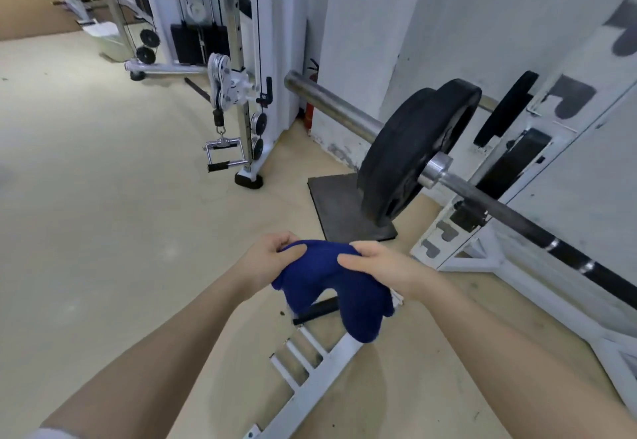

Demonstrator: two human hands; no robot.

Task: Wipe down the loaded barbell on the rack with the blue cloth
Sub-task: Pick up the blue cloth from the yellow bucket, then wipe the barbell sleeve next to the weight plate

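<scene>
A dark blue cloth (331, 287) hangs bunched between both hands in the lower middle of the view. My left hand (265, 259) pinches its left upper edge and my right hand (379, 266) grips its right upper edge. The barbell (510, 211) lies on the white rack (482, 252) to the right, well above and beyond the cloth. Two black weight plates (410, 152) sit on its steel sleeve (331, 104), which sticks out to the upper left. Neither hand touches the bar.
A white cable machine (238, 69) with a hanging double handle (224, 154) stands at the back centre. A dark rubber mat (341, 211) lies under the plates. White rack base bars (310, 369) cross the beige floor below my hands. A white wall runs behind the rack.
</scene>
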